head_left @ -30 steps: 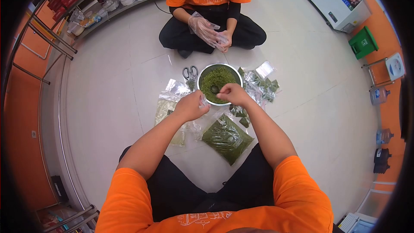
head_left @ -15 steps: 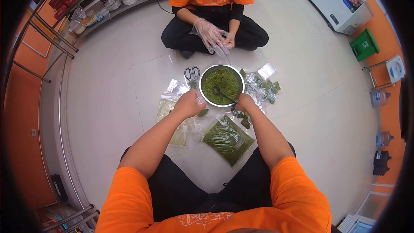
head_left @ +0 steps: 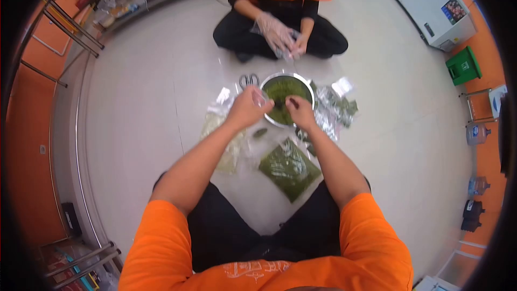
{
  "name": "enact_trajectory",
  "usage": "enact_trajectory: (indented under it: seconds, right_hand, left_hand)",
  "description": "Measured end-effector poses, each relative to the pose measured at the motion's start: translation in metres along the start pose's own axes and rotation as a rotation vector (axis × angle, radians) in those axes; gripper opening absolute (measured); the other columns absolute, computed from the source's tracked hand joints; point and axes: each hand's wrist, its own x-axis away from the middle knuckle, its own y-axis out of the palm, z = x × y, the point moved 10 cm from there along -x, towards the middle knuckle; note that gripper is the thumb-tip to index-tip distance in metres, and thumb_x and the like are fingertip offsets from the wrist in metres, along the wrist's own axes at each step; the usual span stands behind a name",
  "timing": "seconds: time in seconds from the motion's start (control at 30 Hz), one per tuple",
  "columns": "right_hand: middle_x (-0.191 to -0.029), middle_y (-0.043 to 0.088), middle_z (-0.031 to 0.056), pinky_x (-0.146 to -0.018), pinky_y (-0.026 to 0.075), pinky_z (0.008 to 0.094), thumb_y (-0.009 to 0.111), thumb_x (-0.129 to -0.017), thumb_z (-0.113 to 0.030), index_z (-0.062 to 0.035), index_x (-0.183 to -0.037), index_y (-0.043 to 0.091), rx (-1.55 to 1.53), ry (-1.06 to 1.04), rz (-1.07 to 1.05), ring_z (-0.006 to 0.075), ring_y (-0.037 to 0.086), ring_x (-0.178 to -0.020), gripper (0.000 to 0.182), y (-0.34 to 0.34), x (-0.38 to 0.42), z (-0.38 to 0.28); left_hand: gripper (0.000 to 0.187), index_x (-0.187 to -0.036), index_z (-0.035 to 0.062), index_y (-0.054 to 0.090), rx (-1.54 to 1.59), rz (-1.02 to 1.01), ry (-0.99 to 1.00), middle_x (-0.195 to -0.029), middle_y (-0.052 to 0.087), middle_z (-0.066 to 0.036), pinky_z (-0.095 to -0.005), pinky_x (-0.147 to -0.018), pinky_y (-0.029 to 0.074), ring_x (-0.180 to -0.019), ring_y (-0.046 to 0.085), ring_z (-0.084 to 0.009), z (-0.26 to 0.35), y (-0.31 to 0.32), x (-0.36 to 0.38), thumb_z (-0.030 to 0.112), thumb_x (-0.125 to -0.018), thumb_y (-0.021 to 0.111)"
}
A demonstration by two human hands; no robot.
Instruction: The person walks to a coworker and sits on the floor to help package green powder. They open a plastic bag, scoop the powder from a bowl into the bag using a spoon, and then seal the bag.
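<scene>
A metal bowl of chopped green mixture sits on the floor before me. My right hand is closed around a dark spoon over the bowl's near side. At the bowl's left rim, my left hand pinches a clear plastic piece, perhaps a small bag; blur hides its shape. Below the bowl lies a flat clear bag of green filling. A small green piece rests near my left wrist. Bags with pale contents lie left of my forearm.
Scissors lie beyond my left hand. Clear bags with green pieces are right of the bowl. Across from me sits a person with a plastic-gloved hand. A shelf, a chest freezer and a green bin stand farther off.
Both hands have moved inward and up over the bowl's near side. My right hand has brought the spoon toward the left hand and its clear plastic. The whole view has shifted slightly.
</scene>
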Motion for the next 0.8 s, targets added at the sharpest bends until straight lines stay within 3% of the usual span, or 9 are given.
enact_trajectory:
  seconds: [0.03, 0.1, 0.2, 0.3, 0.4, 0.53, 0.63, 0.73, 0.8]
  right_hand:
    - [-0.089, 0.071, 0.0159, -0.073, 0.052, 0.0356, 0.063, -0.091, -0.018, -0.0022, -0.105, 0.070, 0.098, -0.104, -0.007, 0.0280, 0.068, -0.076, 0.022, 0.000, 0.009, -0.012]
    - [-0.097, 0.070, 0.0198, -0.077, 0.052, 0.0396, 0.061, -0.091, -0.015, -0.0032, -0.105, 0.070, 0.076, 0.045, -0.046, 0.0373, 0.067, -0.085, 0.021, -0.008, 0.011, -0.020]
    - [-0.099, 0.069, 0.0201, -0.080, 0.052, 0.0402, 0.062, -0.091, -0.014, -0.0023, -0.104, 0.070, 0.101, -0.030, -0.037, 0.0370, 0.067, -0.089, 0.020, -0.011, 0.012, -0.023]
    - [-0.099, 0.069, 0.0214, -0.082, 0.052, 0.0413, 0.062, -0.091, -0.012, -0.0014, -0.103, 0.070, 0.129, -0.087, -0.252, 0.0369, 0.067, -0.091, 0.018, 0.010, 0.024, -0.025]
    - [-0.099, 0.069, 0.0216, -0.084, 0.052, 0.0412, 0.061, -0.091, -0.010, -0.0025, -0.102, 0.071, 0.181, 0.054, -0.263, 0.0368, 0.067, -0.091, 0.017, 0.006, 0.019, -0.023]
    - [-0.098, 0.069, 0.0218, -0.084, 0.051, 0.0423, 0.060, -0.090, -0.009, -0.0022, -0.101, 0.071, 0.193, -0.050, -0.035, 0.0389, 0.066, -0.092, 0.016, -0.011, 0.012, -0.026]
    - [-0.094, 0.070, 0.0215, -0.080, 0.052, 0.0399, 0.062, -0.092, -0.014, -0.0043, -0.105, 0.070, 0.180, -0.008, -0.223, 0.0358, 0.068, -0.086, 0.018, 0.013, 0.023, -0.003]
    - [-0.098, 0.069, 0.0233, -0.085, 0.051, 0.0429, 0.062, -0.089, -0.011, -0.0026, -0.101, 0.071, 0.218, 0.084, -0.201, 0.0396, 0.066, -0.093, 0.017, 0.010, 0.022, -0.013]
    - [-0.099, 0.068, 0.0260, -0.088, 0.051, 0.0423, 0.063, -0.090, -0.015, -0.0036, -0.106, 0.072, 0.227, 0.246, -0.156, 0.0383, 0.067, -0.096, 0.022, 0.002, 0.019, -0.014]
  left_hand:
    - [0.053, -0.105, 0.0015, 0.055, -0.040, 0.000, -0.059, -0.091, 0.067, -0.015, -0.0379, -0.079, 0.052, -0.086, 0.067, -0.0293, -0.014, 0.001, 0.004, 0.041, -0.078, 0.078]
    - [0.054, -0.106, 0.0003, 0.055, -0.090, 0.012, -0.069, -0.093, 0.068, -0.015, -0.0380, -0.080, 0.052, -0.088, 0.067, -0.0296, -0.019, -0.009, 0.003, 0.041, -0.078, 0.078]
    - [0.055, -0.107, -0.0009, 0.055, -0.101, 0.023, -0.131, -0.095, 0.068, -0.016, -0.0380, -0.081, 0.052, -0.090, 0.067, -0.0297, -0.024, -0.019, 0.004, 0.040, -0.078, 0.077]
    - [0.053, -0.106, -0.0002, 0.057, -0.119, 0.037, -0.110, -0.094, 0.068, -0.015, -0.0358, -0.077, 0.054, -0.083, 0.068, -0.0253, -0.030, -0.018, 0.002, 0.040, -0.079, 0.078]
    - [0.052, -0.107, 0.0002, 0.057, -0.115, 0.027, -0.091, -0.095, 0.068, -0.015, -0.0359, -0.080, 0.053, -0.086, 0.068, -0.0258, -0.028, -0.013, 0.003, 0.039, -0.079, 0.078]
    - [0.051, -0.108, 0.0004, 0.057, -0.112, -0.018, -0.072, -0.096, 0.068, -0.015, -0.0365, -0.083, 0.052, -0.090, 0.067, -0.0263, -0.029, -0.005, 0.004, 0.037, -0.079, 0.076]
    - [0.051, -0.109, 0.0005, 0.056, -0.137, -0.047, -0.095, -0.097, 0.068, -0.015, -0.0369, -0.084, 0.052, -0.093, 0.067, -0.0272, -0.031, -0.004, 0.006, 0.036, -0.079, 0.076]
    - [0.051, -0.109, 0.0005, 0.055, -0.144, -0.067, -0.122, -0.100, 0.068, -0.014, -0.0372, -0.086, 0.051, -0.097, 0.067, -0.0281, -0.034, -0.003, 0.006, 0.036, -0.079, 0.076]
    - [0.051, -0.110, 0.0006, 0.055, -0.156, -0.067, -0.117, -0.100, 0.068, -0.014, -0.0371, -0.087, 0.051, -0.098, 0.067, -0.0280, -0.036, -0.002, 0.004, 0.036, -0.079, 0.075]
